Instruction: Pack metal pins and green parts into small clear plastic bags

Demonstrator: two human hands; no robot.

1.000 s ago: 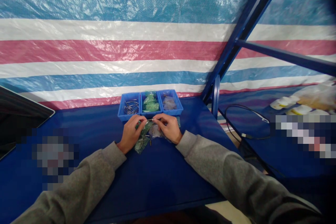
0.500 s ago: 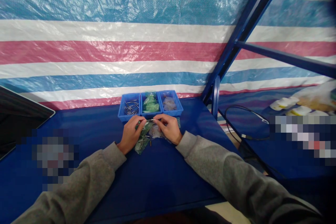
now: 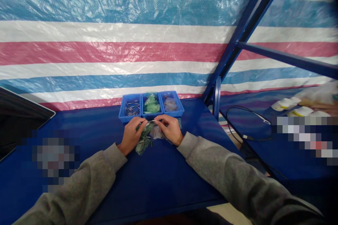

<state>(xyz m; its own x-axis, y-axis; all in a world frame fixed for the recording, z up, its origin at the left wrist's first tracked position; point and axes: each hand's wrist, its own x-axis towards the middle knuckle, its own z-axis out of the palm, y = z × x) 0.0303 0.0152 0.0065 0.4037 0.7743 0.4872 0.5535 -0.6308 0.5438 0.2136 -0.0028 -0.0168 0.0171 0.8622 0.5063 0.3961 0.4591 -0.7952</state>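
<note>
Between my two hands runs a thin metal rod, level with the front of the blue bins. My left hand is closed in a pinch on its left end, and my right hand pinches the right end. Under them on the table lie a green plastic bag and a clear plastic bag; their contents are too small to name. A short thin metal piece lies beside the green bag. My fingers partly cover the bags.
Three joined blue bins stand behind my hands: one with metal rods, one with green bags, one with clear bags. A dark screen-like panel is at left. Right, a black cable lies near a blue metal frame.
</note>
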